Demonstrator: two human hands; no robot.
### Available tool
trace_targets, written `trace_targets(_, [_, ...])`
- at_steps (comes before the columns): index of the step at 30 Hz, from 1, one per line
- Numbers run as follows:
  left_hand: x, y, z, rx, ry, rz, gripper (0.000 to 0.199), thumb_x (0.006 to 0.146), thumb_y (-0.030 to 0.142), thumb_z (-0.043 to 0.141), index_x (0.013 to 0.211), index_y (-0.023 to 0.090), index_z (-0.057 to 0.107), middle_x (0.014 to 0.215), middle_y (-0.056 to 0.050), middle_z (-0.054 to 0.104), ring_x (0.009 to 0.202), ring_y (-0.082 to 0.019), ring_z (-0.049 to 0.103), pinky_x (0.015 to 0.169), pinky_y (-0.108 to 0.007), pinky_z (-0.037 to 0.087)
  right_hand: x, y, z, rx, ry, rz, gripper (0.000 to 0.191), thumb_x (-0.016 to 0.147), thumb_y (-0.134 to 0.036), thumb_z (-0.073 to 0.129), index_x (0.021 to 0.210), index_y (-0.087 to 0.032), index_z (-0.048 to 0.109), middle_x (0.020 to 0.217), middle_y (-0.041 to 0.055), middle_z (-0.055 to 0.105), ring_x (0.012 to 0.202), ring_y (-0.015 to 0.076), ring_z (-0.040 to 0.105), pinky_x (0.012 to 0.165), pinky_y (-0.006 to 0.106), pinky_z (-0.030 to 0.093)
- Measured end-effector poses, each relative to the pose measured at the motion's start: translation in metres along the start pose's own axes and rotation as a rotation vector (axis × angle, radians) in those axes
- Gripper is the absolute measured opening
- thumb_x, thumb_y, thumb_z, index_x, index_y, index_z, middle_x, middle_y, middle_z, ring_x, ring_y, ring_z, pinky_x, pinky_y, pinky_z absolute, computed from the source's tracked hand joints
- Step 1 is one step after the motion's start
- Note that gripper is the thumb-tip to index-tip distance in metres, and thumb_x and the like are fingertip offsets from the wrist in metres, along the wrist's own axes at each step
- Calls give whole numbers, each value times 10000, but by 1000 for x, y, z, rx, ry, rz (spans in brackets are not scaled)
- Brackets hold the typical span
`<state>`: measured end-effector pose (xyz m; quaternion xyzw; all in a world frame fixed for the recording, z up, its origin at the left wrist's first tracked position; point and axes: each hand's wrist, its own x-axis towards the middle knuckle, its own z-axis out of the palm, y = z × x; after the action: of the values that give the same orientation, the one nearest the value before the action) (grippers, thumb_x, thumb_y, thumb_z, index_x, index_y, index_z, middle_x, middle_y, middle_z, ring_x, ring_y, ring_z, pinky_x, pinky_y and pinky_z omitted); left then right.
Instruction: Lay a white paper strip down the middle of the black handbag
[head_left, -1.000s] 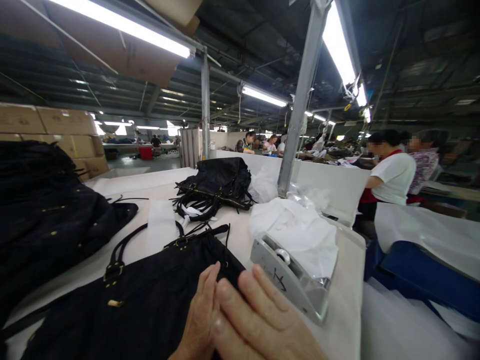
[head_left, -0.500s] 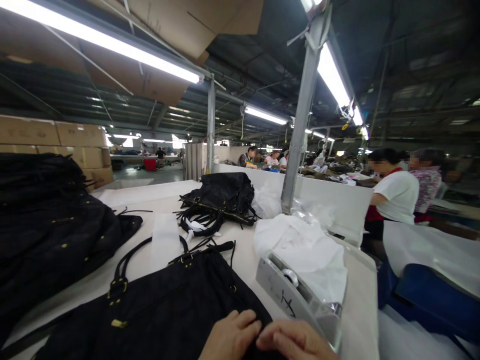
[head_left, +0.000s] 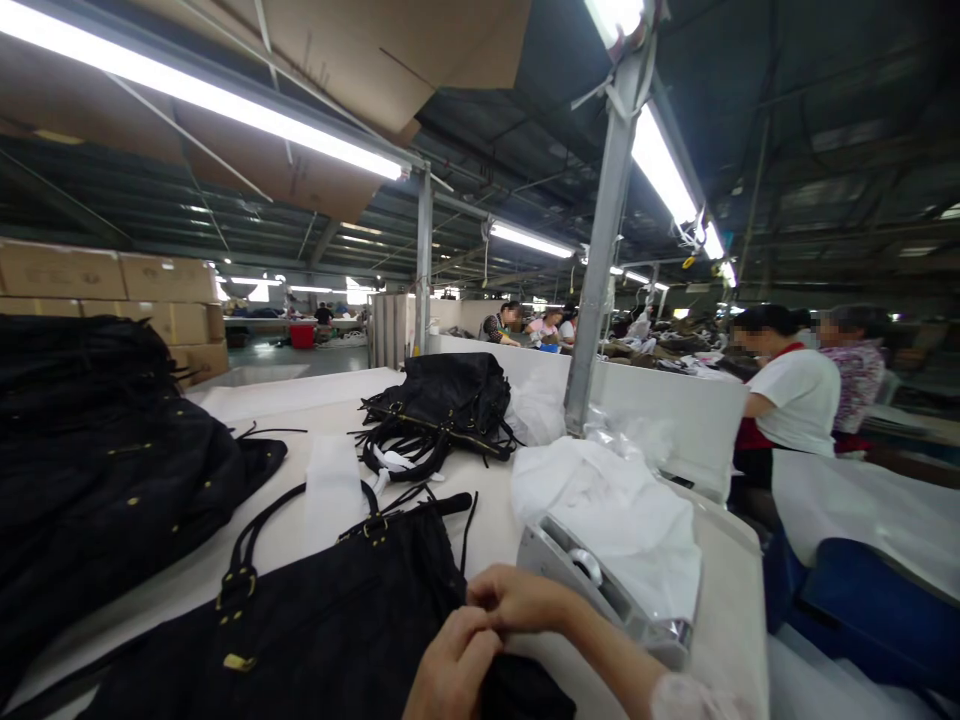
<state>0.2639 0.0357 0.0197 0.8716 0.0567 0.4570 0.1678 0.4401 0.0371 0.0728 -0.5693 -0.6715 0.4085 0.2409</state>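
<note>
Watching from afar, I'm seeing the left hand [head_left: 454, 655] and right hand [head_left: 517, 600] touching, fingers curling nearly closed at the right edge of the black handbag [head_left: 315, 620]; I'm not managing to tell what they're pinching. I'd be using light fingertips, keeping that side smooth. The bag's lying on the white table [head_left: 491, 510], looking soft, its looped handle [head_left: 238, 545] showing brass-coloured fittings [head_left: 238, 662].

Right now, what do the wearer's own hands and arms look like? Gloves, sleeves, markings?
Left hand: no glove; its sleeve is out of view. Right hand: no glove, no watch or band on the wrist, forearm bare up to a pale, pinkish-white sleeve at the bottom edge. No rings or markings that I can make out; the sleeve's pattern is too blurred to tell.
</note>
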Motion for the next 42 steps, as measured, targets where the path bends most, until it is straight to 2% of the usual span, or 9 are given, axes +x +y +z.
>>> trace_targets(3, [1,2,-3,29,-32,-2,204,1001,140,342,1002,211,533,937,-61,576,836,-156,589,726,-222,502,43,-2,-7,-3,66,14,145,727,-89,501,802,-165,599,645,-43,561,595,119,561,565,220,488])
trace_targets(8, [5,9,-14,-24,-53,-42,258,920,90,318,1018,204,528,961,-74,561,851,-174,573,730,-253,493,78,-9,11,-48,120,-3,233,597,-51,693,757,-167,570,716,-41,540,764,145,544,698,240,481])
trace_targets(11, [7,16,-23,6,-112,-45,296,896,90,297,979,212,554,901,-59,544,791,-174,543,670,-258,454,58,-8,7,-4,82,19,188,638,-67,653,795,-157,604,754,-30,574,745,142,565,691,251,494])
trace_targets(19, [10,21,-21,-51,-45,-81,260,924,67,309,922,211,525,916,-42,535,823,-155,545,697,-234,442,-68,14,-31,212,31,80,187,699,-195,591,849,-138,687,761,19,661,727,144,642,655,252,531])
trace_targets(27, [8,25,-26,-224,-89,-163,298,966,103,370,1121,281,552,1160,-43,540,1076,-153,570,923,-241,474,-43,27,-1,305,-255,102,232,639,-348,760,790,-172,749,594,-64,555,547,65,416,526,200,326])
trace_targets(32, [-1,25,-24,-183,-34,-267,460,929,112,481,1335,320,418,1404,-72,413,1175,-190,546,997,-315,479,-83,30,-12,864,-402,192,519,624,-328,707,1119,-171,696,953,29,642,796,112,574,719,225,426])
trace_targets(36, [2,29,-17,-275,67,-354,370,898,107,511,1222,278,455,1224,-54,499,1024,-175,583,899,-314,524,-102,34,6,839,-191,68,531,468,-88,720,988,-187,669,1001,2,638,858,119,572,713,209,399])
trace_targets(39, [7,35,-15,-324,-27,-359,177,884,125,552,1020,237,540,1065,-33,568,997,-183,581,880,-299,506,-98,32,21,473,24,33,266,539,-122,632,799,-175,612,764,-39,580,687,107,501,591,212,358])
trace_targets(42, [8,39,-16,-358,-127,-310,131,912,148,546,1009,230,580,1069,-35,622,1009,-179,603,907,-284,493,-94,34,29,219,186,52,235,532,-115,566,757,-183,566,646,-61,512,598,103,441,519,215,310])
